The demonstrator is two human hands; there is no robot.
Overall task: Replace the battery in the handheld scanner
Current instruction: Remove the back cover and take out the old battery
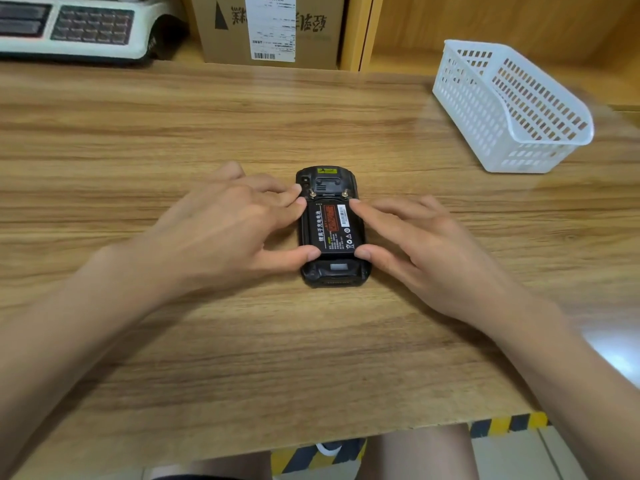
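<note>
Black handheld scanner (pixel 333 226) lies face down near the middle of the light wood-grain table (pixel 207 109), back cover off. Black rectangular battery with white and orange label print (pixel 333 226) sits in the open bay.

Left hand (pixel 221 230): fingers spread, thumb at the battery's lower left corner, fingertips on the upper left edge of the scanner. Right hand (pixel 419 244): also spread, index tip at the battery's upper right corner, thumb at the lower right. Neither hand closes around anything; it's fingertip contact only, pinching or pressing, can't tell which.

Risks, as I judge them: the scanner slides on the smooth tabletop if the push is uneven; the battery tilts and jams if one corner goes first; fingertips may slip off the thin edges.

White slotted plastic basket (pixel 512 109) stands well apart at far right, and looks empty. No spare battery or cover visible.
</note>
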